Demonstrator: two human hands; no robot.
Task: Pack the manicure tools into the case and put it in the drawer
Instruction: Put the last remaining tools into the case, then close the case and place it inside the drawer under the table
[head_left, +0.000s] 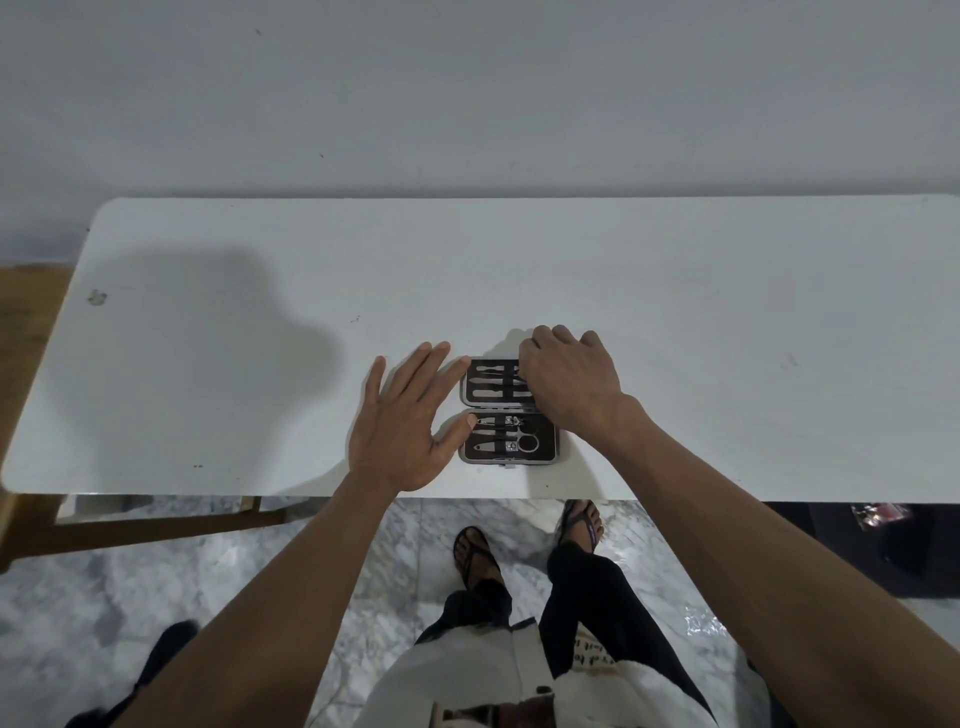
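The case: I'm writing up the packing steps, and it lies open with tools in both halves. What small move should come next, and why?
Probably finish seating the tool under the right hand, then fold the case shut. The tools look strapped into both halves, none lies loose on the table, and the left hand rests open beside the case.

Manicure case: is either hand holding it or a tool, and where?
Left hand holds nothing; it lies open beside the case. Right hand covers the far half's right end; its hold cannot be told.

open case — tools inside, hands flanking
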